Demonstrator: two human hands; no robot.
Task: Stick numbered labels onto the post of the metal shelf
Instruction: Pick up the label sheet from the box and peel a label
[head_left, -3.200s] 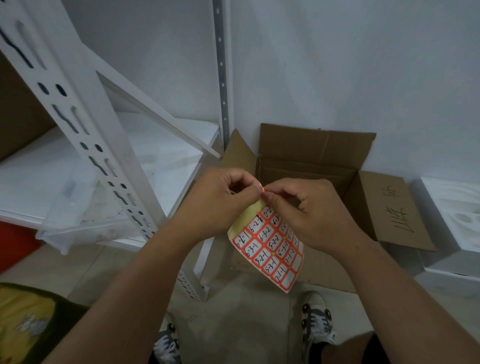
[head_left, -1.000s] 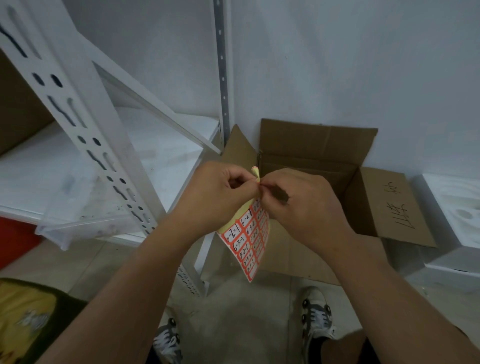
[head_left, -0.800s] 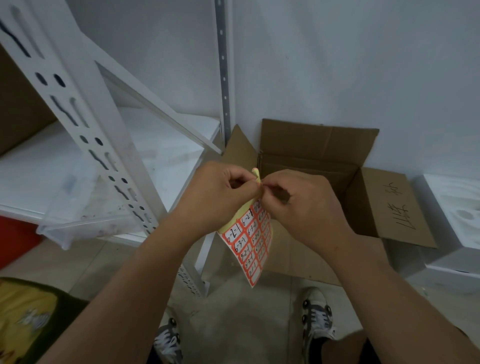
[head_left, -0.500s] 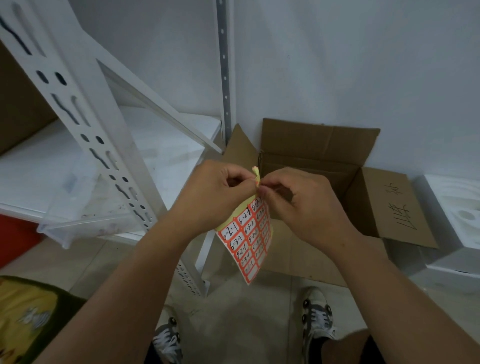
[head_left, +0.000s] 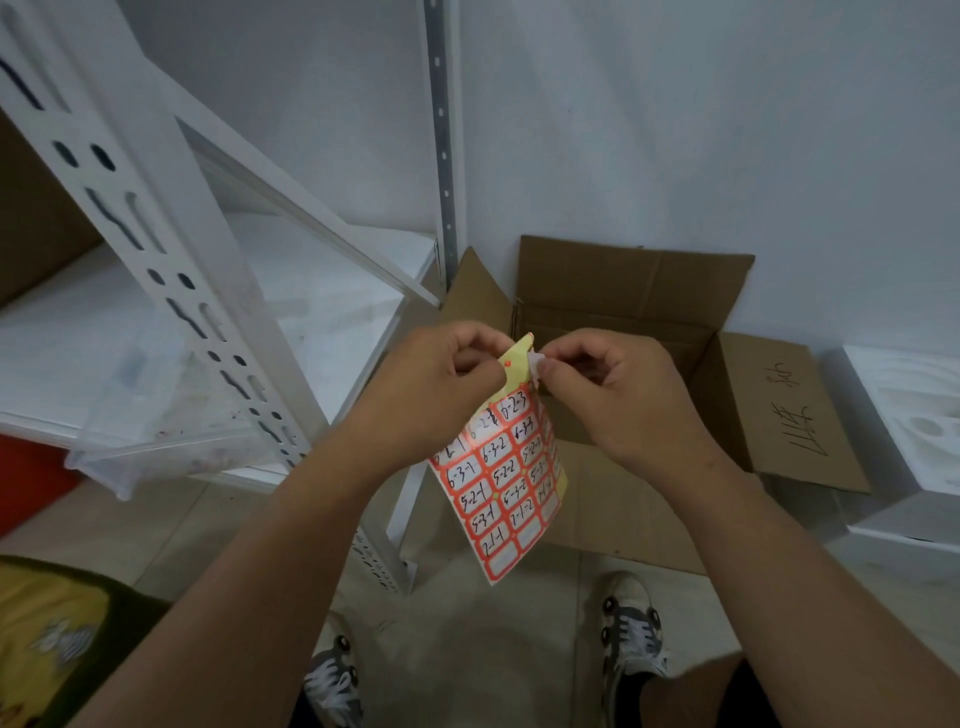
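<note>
A sheet of red-bordered numbered labels (head_left: 506, 478) on yellow backing hangs in front of me. My left hand (head_left: 426, 400) pinches its top edge. My right hand (head_left: 618, 395) pinches a small white label (head_left: 534, 362) curling off the sheet's top corner. The white perforated post of the metal shelf (head_left: 156, 244) slants from upper left down to the floor, left of my hands. No label shows on the post's visible face.
An open cardboard box (head_left: 623, 312) stands behind my hands against the grey wall. White shelf boards (head_left: 322, 291) lie at left with a clear plastic tray (head_left: 166, 447). White foam packaging (head_left: 914, 447) sits at right. A rear shelf post (head_left: 441, 130) runs up the wall. My shoes (head_left: 628, 634) rest on the floor.
The sheet has turned more face-on to me and a white label's corner now lifts off the top between my right fingers. Both hands stay at the same place.
</note>
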